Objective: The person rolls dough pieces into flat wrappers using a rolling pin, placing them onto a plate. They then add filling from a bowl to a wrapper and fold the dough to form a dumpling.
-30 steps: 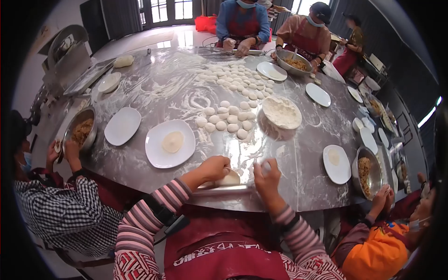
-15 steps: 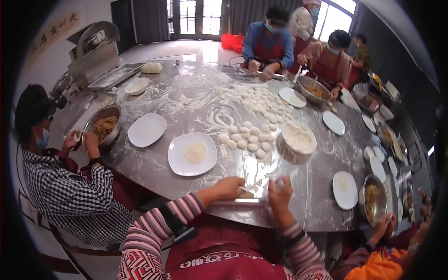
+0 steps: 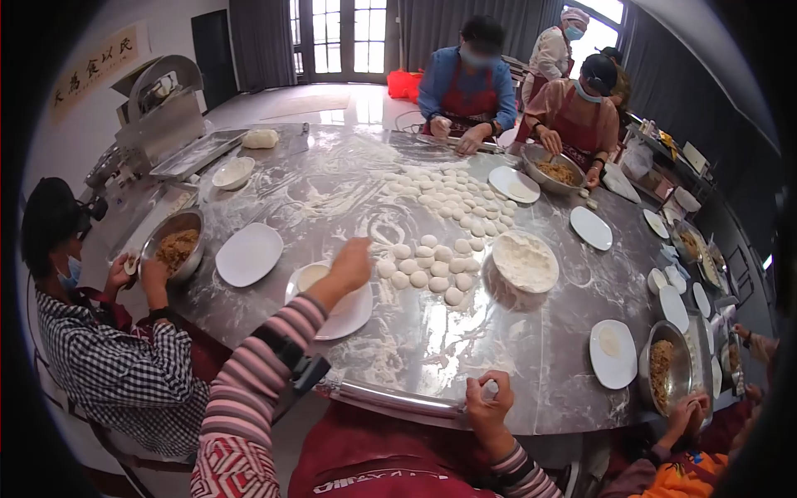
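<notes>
My left hand (image 3: 350,267) is stretched forward over the right part of a white plate (image 3: 347,317). Its fingers are blurred, and whether they hold anything is unclear. A flat round dough wrapper (image 3: 311,276) lies on that plate, partly behind my wrist. By the table's front edge, my right hand (image 3: 490,404) is closed with curled fingers, at the right end of a shiny metal bar (image 3: 398,398). What it grips is hidden. Many white dough pieces (image 3: 438,284) sit on the floured table beyond, beside a bowl of flour (image 3: 525,261).
To the left, a person in a checked shirt (image 3: 116,365) works by a filling bowl (image 3: 178,249) and an empty plate (image 3: 249,255). Other people stand across the table. At right are another plate (image 3: 613,354), a filling bowl (image 3: 664,365) and a person's hands (image 3: 685,415).
My left hand has moved from the front edge forward and left, over the plate. My right hand has moved down toward the edge. The whole view has shifted slightly.
</notes>
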Motion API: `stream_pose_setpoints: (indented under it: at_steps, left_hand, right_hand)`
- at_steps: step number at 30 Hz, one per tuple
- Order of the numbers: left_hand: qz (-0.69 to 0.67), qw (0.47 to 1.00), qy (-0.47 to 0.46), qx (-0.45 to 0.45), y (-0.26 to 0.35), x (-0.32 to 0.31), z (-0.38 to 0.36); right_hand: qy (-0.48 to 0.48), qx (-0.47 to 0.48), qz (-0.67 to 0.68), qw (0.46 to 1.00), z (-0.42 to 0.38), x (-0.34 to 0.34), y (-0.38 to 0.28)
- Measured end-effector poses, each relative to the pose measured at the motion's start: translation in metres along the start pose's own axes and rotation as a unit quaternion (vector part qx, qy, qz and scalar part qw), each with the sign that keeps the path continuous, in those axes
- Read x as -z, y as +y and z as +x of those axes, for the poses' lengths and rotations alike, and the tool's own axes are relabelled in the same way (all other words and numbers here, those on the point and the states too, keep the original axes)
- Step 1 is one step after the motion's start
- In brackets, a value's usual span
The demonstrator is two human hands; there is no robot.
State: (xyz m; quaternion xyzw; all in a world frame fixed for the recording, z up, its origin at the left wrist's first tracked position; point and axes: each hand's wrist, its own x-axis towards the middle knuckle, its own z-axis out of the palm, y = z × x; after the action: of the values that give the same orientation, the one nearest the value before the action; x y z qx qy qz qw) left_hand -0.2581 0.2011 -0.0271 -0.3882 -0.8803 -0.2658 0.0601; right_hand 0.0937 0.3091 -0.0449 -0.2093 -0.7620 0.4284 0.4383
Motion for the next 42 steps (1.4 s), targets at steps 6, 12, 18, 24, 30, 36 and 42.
stream_pose_setpoints:
  at_steps: [6,12,18,24,30,36,42]
  left_hand:
    - [0.082,0.978,-0.164,0.101,0.110,-0.065,-0.023]
    - [0.166,0.964,-0.156,-0.136,0.113,-0.033,-0.108]
    - [0.021,0.974,-0.217,-0.063,0.089,0.004,-0.107]
    - [-0.089,0.960,-0.266,-0.003,0.088,0.000,-0.109]
    - [-0.316,0.903,-0.282,0.069,0.104,-0.033,-0.117]
    - [-0.221,0.931,-0.290,0.015,0.098,-0.017,-0.125]
    - [-0.121,0.945,-0.296,-0.064,0.126,-0.014,-0.111]
  right_hand:
    - [-0.009,0.029,-0.005,1.000,0.001,0.001,-0.012]
    - [0.006,0.081,-0.029,0.996,0.002,0.002,-0.016]
    - [-0.002,0.046,-0.024,0.999,0.004,0.002,-0.025]
    - [-0.013,0.020,0.021,1.000,0.006,-0.004,0.001]
    - [0.005,0.139,-0.009,0.990,0.062,-0.028,-0.030]
    - [0.009,0.044,-0.017,0.999,0.024,-0.015,0.003]
    - [-0.021,-0.023,-0.025,0.999,0.063,-0.039,0.001]
